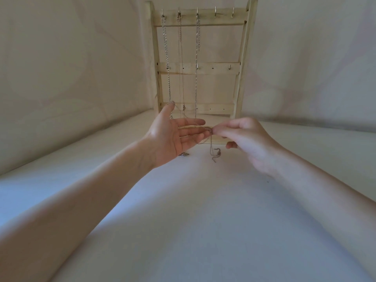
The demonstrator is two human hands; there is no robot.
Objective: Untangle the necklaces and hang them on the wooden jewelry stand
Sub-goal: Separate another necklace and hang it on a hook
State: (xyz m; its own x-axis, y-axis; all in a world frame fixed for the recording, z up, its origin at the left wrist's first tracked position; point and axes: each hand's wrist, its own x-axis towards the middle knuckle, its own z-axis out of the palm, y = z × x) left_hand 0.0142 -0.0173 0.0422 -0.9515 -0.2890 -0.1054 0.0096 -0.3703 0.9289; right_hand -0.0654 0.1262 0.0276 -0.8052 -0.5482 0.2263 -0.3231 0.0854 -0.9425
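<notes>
Before the wooden stand (200,19), left hand (175,137) fingers spread straight under a chain (211,147), right hand (246,137) fingers pinching it.

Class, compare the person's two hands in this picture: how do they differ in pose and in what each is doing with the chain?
The left hand is spread, palm turned inward and fingers straight, with the thin chain draped across them; the right hand is curled, its fingertips pinching the chain. The left hand's thumb points up towards the wooden stand; the right hand's thumb cannot be made out. Both hover above the white table in front of the stand, working on the same chain.
</notes>
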